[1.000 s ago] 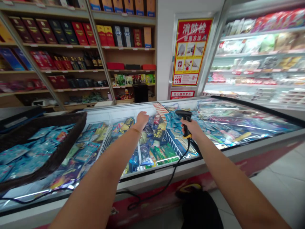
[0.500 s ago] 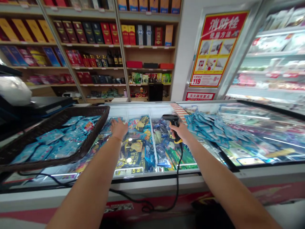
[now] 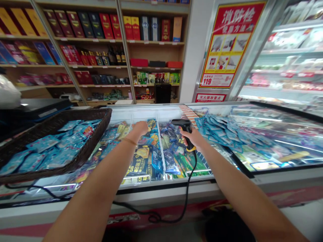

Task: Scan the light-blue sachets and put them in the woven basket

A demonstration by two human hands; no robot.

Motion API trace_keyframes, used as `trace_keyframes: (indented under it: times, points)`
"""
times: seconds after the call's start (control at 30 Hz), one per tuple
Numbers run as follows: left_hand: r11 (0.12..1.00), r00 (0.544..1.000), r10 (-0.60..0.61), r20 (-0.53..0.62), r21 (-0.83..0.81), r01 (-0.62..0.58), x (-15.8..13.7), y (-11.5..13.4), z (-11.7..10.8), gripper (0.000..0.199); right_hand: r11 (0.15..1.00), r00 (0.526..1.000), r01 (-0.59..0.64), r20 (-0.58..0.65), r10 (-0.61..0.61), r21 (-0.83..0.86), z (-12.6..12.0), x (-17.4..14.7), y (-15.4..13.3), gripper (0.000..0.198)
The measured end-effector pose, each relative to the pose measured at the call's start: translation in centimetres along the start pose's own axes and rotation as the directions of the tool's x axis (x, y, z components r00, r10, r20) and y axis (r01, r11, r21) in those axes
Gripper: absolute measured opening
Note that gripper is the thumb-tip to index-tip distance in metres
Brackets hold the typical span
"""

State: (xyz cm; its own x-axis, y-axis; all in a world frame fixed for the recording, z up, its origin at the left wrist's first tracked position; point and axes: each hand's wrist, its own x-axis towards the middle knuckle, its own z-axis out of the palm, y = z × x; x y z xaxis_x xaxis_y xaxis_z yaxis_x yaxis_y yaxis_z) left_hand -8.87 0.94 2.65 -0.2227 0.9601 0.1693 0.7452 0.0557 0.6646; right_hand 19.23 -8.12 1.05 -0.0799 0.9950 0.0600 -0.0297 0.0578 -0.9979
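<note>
My right hand (image 3: 192,137) is closed round the grip of a black barcode scanner with yellow trim (image 3: 185,129), held above the chest freezer. A black cable (image 3: 188,188) hangs from its handle. My left hand (image 3: 140,128) is over the freezer's middle section, above the bagged goods. Its fingers point down and away, hidden behind the back of the hand, so I cannot see whether they grip anything. Black and yellow bags (image 3: 140,161) lie below it in the freezer, with a blue bag (image 3: 156,159) beside the white wire divider (image 3: 161,148).
At left, a brown wicker basket (image 3: 101,134) holds many light-blue packets (image 3: 68,144). More blue packets (image 3: 217,131) are heaped on the freezer's glass at right. The white freezer rim (image 3: 156,193) runs across the front; shelves with boxes (image 3: 151,43) stand behind.
My left hand has moved right, and its spread fingers have turned down out of sight. The scanner stays nearly in place in my right hand. The view has tilted down slightly.
</note>
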Motion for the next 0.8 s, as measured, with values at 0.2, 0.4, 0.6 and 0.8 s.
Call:
trace_keyframes:
  times: [0.2, 0.4, 0.6, 0.8]
  points:
    - [0.966, 0.987, 0.158, 0.004, 0.209, -0.155, -2.6, 3.0, 3.6, 0.034, 0.999, 1.000, -0.018, -0.023, 0.019, 0.039, -0.3, -1.1, -0.6, 0.030]
    - [0.965, 0.953, 0.069, -0.295, 0.261, 0.011, -4.0, 1.5, 3.6, 0.073, 1.000, 0.999, -0.014, -0.029, 0.014, 0.012, -0.2, -1.5, -0.7, 0.029]
    - [0.962, 0.971, -0.062, -0.231, 0.245, 0.120, -2.9, 0.3, 3.4, 0.068, 1.000, 0.999, 0.007, -0.032, -0.007, 0.002, -0.2, -1.5, -0.5, 0.032]
    - [0.991, 0.978, -0.026, -0.207, 0.125, 0.053, -2.6, 0.2, 3.1, 0.044, 0.999, 1.000, 0.018, -0.012, -0.019, -0.045, -0.1, -2.0, -0.7, 0.037]
